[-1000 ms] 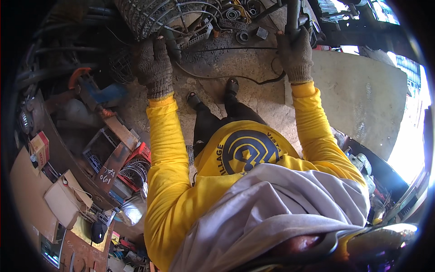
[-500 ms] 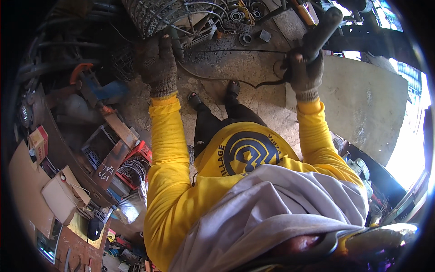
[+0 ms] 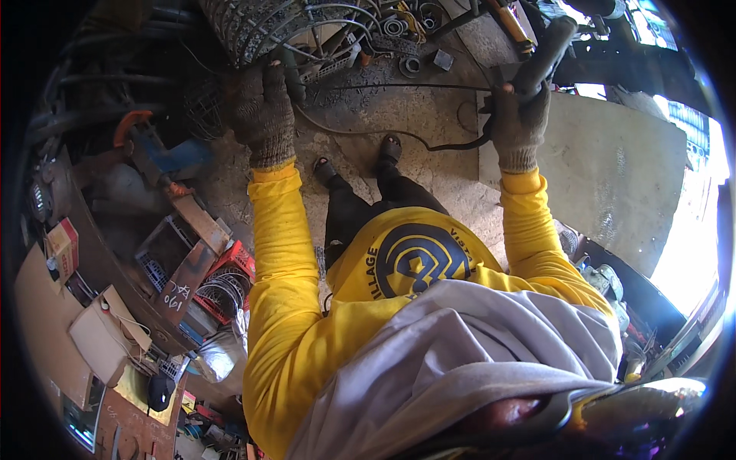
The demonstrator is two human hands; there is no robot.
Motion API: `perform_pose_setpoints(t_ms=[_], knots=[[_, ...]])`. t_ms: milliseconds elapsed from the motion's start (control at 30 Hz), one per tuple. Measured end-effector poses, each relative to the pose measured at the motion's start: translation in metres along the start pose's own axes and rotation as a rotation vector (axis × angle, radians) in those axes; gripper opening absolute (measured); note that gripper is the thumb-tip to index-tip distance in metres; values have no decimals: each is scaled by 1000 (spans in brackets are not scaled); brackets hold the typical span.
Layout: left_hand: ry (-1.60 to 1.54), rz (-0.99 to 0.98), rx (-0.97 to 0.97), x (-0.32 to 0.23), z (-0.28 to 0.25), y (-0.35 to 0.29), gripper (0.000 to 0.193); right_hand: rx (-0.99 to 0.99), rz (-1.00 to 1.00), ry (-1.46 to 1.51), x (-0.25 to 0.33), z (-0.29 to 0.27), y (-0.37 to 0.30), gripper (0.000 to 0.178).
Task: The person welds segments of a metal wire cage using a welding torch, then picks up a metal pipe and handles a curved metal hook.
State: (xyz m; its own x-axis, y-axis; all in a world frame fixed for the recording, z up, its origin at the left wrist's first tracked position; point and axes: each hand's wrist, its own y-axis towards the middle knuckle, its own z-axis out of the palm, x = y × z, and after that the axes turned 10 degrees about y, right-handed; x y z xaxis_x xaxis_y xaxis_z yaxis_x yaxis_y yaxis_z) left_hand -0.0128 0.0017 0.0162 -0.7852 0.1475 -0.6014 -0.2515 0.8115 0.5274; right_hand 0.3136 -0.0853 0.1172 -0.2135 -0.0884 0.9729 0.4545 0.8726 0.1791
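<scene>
We're looking down w/ both arms out ahead, yellow sleeves, knit work gloves. Our right hand (image 3: 520,123) sits at abt 1 o'clock, fist clenched round a dark tool handle (image 3: 546,52); the handle sticks up out of the fist toward 1 o'clock, tilted, its far end near the frame's top. A black cable (image 3: 452,144) runs from just below that fist off toward 9 o'clock, sagging over the concrete floor (image 3: 399,115). Our left hand (image 3: 264,115) is at abt 11 o'clock, glove back toward us, fingers curled at the lower edge of a wire mesh basket (image 3: 245,27); can't tell if it actually grips the mesh or just rests on it. A dark pipe (image 3: 293,77) stands just beside that hand at its 3 o'clock. Between the hands, at 12, lie metal rings and scrap bits (image 3: 406,46). Our sandalled feet (image 3: 387,149) are near centre, below both hands. At 9 o'clock: blue-orange clamp (image 3: 153,153); at 8, a red crate (image 3: 230,272).
</scene>
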Motion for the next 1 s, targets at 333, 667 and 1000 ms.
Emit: perform_pose_setpoints(t_ms=[333,667,1000], knots=[[102,2,46,-5,-6,6,33,69,-114,-641,-22,13,21,65],[73,30,39,-4,-6,6,27,45,-108,-543,-23,17,18,53],[107,28,34,1,-4,4,28,33,-82,-576,-34,14,19,52]])
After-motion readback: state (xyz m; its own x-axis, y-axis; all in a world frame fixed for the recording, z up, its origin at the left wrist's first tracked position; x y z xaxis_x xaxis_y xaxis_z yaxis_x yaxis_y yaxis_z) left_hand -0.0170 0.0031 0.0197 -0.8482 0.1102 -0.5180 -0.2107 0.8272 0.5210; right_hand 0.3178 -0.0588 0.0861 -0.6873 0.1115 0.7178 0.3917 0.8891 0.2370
